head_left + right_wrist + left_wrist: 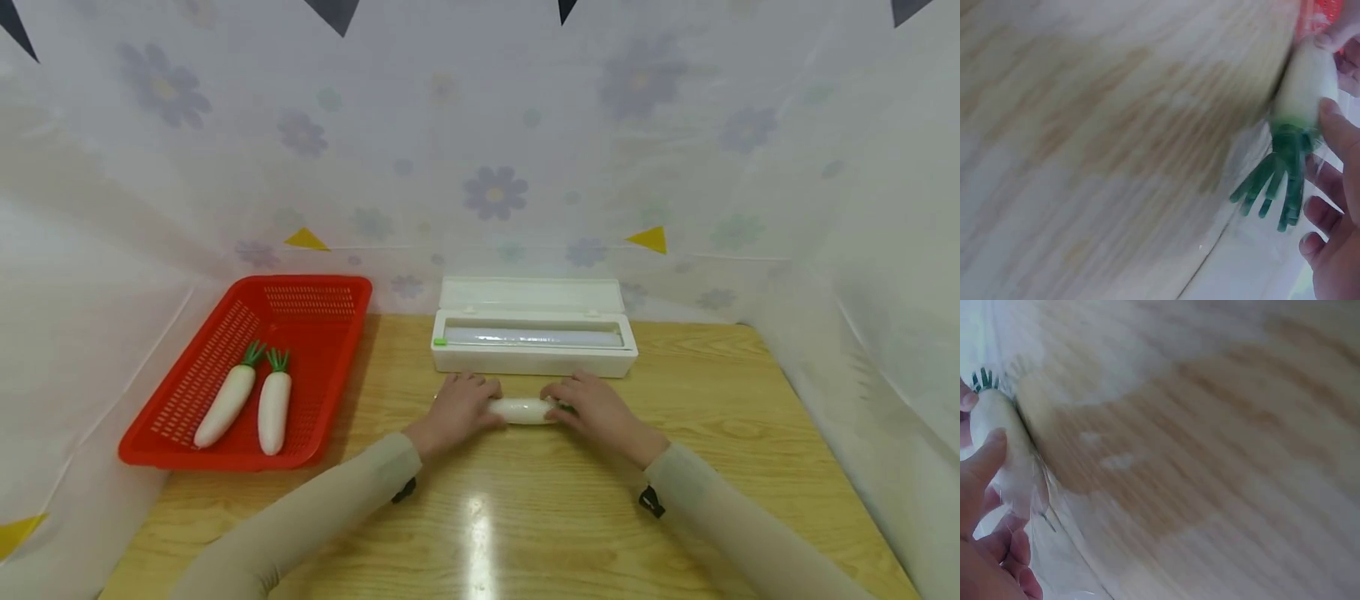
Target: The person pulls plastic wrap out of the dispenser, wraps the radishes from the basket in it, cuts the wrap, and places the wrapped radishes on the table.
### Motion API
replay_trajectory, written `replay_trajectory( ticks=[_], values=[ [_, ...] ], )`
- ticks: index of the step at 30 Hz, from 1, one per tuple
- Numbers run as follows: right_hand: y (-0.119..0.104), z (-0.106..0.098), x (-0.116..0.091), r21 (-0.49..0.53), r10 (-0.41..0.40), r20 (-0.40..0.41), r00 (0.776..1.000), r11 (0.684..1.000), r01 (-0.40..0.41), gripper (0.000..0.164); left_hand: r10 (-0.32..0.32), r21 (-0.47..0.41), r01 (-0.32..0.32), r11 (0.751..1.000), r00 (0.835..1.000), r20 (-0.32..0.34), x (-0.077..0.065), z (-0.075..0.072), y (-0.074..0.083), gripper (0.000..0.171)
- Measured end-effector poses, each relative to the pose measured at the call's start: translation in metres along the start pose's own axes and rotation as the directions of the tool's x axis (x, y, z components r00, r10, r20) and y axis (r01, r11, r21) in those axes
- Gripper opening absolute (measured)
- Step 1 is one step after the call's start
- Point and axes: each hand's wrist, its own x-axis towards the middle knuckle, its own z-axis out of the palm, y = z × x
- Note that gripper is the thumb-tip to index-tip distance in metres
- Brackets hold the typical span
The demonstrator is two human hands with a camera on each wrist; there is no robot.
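Observation:
A white radish point(522, 410) lies crosswise on the wooden table, with both hands around it. Clear plastic film point(1242, 147) covers it and sticks out past its ends in the wrist views. My left hand point(461, 408) grips the tapered end, thumb point(990, 453) along the near side and the other fingers on the far side. At the leafy end, my right hand point(596, 408) grips the radish close to its green stalks point(1282, 175), thumb pressed on the white body. In the head view the hands hide both ends.
Just behind the hands stands a white cling film box point(534, 363), lid raised, with a film roll point(532, 337) inside. A red basket point(318, 350) at the left holds two more radishes point(227, 404). Pale flower-patterned curtains point(495, 250) close off the back and sides.

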Motion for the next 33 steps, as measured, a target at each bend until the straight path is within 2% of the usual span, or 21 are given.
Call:
replay_trajectory(
  ticks=[3,5,11,16,19,24,29,33],
  values=[
    [0.002,0.002,0.001,-0.012,-0.018,-0.044,0.999,1.000,0.018,0.023,-0.014,-0.008,0.014,1.000,1.000,0.008,0.001,-0.003,-0.004,0.041],
    [0.003,0.003,0.000,-0.034,0.002,-0.045,0.999,0.999,-0.003,0.026,-0.027,0.016,0.027,1.000,0.999,0.026,0.001,-0.005,-0.004,0.046],
    [0.004,0.004,0.001,-0.144,0.108,0.081,0.991,0.985,-0.096,0.055,-0.003,0.105,-0.003,0.994,0.999,0.054,0.002,-0.003,-0.003,0.058],
    [0.005,0.008,0.003,-0.208,0.110,0.124,0.986,0.975,-0.082,0.052,0.008,0.112,-0.012,0.994,0.999,0.036,0.004,0.000,-0.005,0.052],
    [0.004,0.007,0.004,-0.230,0.081,0.125,0.989,0.972,-0.051,0.046,-0.005,0.085,0.001,0.996,0.999,0.048,0.005,0.001,-0.008,0.052],
    [0.001,0.003,0.000,-0.233,0.049,0.161,0.986,0.972,-0.010,0.049,0.008,-0.045,-0.005,0.999,0.998,0.068,0.004,-0.001,-0.010,0.050],
    [-0.004,-0.002,-0.008,-0.165,0.093,0.203,0.975,0.985,-0.059,0.063,0.009,-0.149,0.006,0.989,0.995,0.096,-0.005,-0.004,-0.008,0.044],
    [-0.006,-0.005,-0.015,-0.110,0.090,0.182,0.979,0.991,-0.070,0.056,0.034,-0.139,-0.020,0.990,0.994,0.102,-0.012,-0.006,-0.006,0.040]
  ],
)
